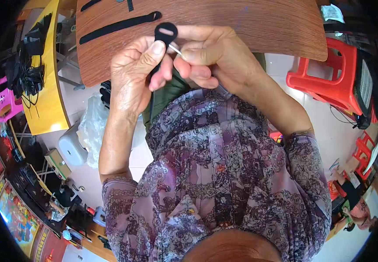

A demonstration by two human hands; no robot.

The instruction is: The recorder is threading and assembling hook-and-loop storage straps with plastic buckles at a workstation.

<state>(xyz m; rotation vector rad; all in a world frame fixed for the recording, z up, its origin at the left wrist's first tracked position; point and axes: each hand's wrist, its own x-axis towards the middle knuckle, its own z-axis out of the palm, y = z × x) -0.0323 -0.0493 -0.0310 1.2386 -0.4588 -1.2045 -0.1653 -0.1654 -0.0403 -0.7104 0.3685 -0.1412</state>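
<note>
My left hand (pixel 132 74) pinches a black cable strap (pixel 162 38) between thumb and fingers, just over the near edge of the brown table (pixel 263 26). Its rounded head with a long slot points up, while its tail hangs down past my fingers. A thin whitish rod (pixel 175 48) reaches from my right hand (pixel 230 54) to the strap, touching or nearly touching it. My right thumb and fingertips are closed on the rod; its far end is hidden. On the table to the left lies another black strap (pixel 119 29), stretched out flat with a slotted end.
More black pieces (pixel 130 5) lie at the table's far left. A yellow table (pixel 51 96) with black cables (pixel 31 72) stands on the left. Below it are a grey stool (pixel 72 146) and a clear plastic bag (pixel 92 126). Red stools (pixel 329 83) stand to the right.
</note>
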